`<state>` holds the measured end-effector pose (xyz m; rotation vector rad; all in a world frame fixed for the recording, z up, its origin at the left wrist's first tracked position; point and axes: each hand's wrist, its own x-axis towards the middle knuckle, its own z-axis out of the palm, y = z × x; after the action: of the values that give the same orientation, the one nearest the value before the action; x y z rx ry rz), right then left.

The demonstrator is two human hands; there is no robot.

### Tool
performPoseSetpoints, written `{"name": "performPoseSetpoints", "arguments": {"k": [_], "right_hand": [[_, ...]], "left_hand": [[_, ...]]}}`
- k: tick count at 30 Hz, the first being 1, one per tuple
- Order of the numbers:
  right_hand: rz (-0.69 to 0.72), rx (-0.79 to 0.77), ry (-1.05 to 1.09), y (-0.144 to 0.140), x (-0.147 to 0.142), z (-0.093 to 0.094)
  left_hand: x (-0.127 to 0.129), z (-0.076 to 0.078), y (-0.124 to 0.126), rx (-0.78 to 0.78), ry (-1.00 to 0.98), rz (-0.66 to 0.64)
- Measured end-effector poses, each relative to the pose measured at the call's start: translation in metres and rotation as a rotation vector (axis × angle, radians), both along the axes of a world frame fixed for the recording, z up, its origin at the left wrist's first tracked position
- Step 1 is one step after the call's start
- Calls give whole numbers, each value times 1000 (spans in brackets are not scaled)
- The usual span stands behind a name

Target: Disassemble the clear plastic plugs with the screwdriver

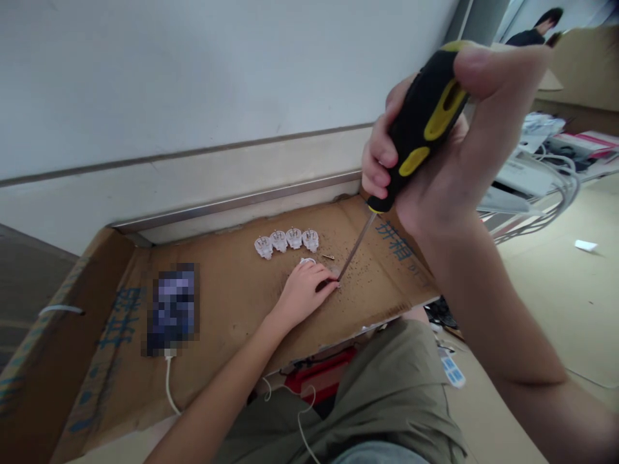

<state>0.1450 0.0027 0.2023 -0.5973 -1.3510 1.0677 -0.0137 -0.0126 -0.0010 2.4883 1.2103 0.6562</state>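
Screwdriver in right hand, white plugs behind, phone left.

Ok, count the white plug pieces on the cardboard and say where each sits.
4 clearly: a row of white plug pieces near the cardboard sheet's far edge. Another white piece peeks from under the left hand, possibly a fifth; it is mostly hidden.

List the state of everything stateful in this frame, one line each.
right hand: closed around screwdriver handle
screwdriver: tilted, tip down at left fingertips
left hand: resting on cardboard, pinching something too small to tell
white plug parts: four in a row, untouched
phone: lying flat, cable plugged in
cardboard: flattened, small screws scattered
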Motion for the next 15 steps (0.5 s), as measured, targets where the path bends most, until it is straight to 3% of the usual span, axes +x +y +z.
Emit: {"name": "performPoseSetpoints", "arguments": {"k": [4, 6, 7, 11, 15], "right_hand": [[517, -77, -194, 11, 13, 8], [639, -83, -229, 22, 19, 9], [618, -68, -212, 27, 21, 8], [273, -49, -148, 28, 17, -1], [177, 11, 25, 8, 7, -4]], "left_hand": [[0, 0, 0, -3, -6, -1], [0, 0, 0, -1, -15, 4], [0, 0, 0, 2, -20, 7], [1, 0, -2, 12, -40, 16], [1, 1, -4, 7, -50, 15]]}}
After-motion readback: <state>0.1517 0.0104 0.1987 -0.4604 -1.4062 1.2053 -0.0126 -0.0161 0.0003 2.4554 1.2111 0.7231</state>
